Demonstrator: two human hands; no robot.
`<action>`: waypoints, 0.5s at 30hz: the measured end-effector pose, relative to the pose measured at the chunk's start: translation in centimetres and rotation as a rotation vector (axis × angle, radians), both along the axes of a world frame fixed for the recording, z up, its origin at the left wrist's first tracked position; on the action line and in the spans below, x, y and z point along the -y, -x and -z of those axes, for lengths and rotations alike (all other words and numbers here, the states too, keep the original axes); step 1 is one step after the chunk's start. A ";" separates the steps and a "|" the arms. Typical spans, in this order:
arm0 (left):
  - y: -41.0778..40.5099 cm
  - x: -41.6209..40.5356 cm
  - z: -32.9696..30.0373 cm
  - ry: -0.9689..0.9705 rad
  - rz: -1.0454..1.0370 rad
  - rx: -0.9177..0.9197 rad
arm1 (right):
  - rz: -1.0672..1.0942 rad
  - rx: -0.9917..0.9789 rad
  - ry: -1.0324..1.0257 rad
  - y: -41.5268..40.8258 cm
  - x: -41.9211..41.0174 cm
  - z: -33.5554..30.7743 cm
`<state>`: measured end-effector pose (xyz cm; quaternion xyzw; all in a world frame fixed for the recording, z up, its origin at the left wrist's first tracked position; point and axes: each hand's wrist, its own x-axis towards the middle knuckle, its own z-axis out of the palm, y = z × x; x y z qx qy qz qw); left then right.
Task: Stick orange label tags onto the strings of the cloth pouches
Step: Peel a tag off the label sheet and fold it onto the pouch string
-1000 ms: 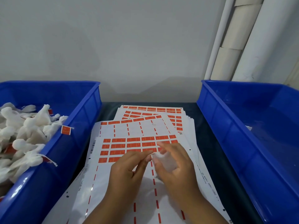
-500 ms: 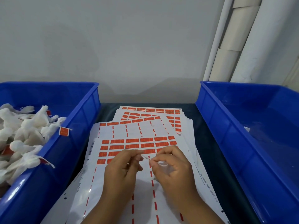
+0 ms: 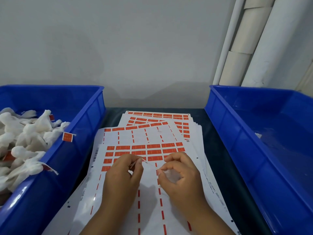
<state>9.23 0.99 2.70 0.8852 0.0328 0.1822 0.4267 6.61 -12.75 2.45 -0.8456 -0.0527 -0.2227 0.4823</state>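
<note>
White cloth pouch (image 3: 170,175) sits curled inside the right hand (image 3: 182,175), whose fingers (image 3: 166,169) pinch its string (image 3: 149,163). Left hand (image 3: 124,173) pinches an orange label tag (image 3: 133,165) at the string's other end. Beyond the fingers lie label sheets (image 3: 152,148); far left, a blue bin (image 3: 81,126) holds tagged pouches (image 3: 28,138).

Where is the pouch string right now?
Head view, centre: the string stretches between the left hand and right hand, above the label sheets.

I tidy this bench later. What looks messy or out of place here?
The label sheets lie fanned and skewed, not squared. In the left bin, one pouch's orange tag hangs over the rim. Nothing looks spilled or damaged.
</note>
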 end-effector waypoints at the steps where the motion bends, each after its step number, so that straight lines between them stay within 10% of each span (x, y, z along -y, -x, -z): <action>1: -0.1 -0.1 -0.1 0.005 -0.012 0.006 | 0.006 0.001 0.011 0.0 0.1 0.0; 15: -0.5 -1.4 -0.1 0.049 -0.153 0.137 | -0.027 -0.041 0.066 0.1 -0.4 -0.3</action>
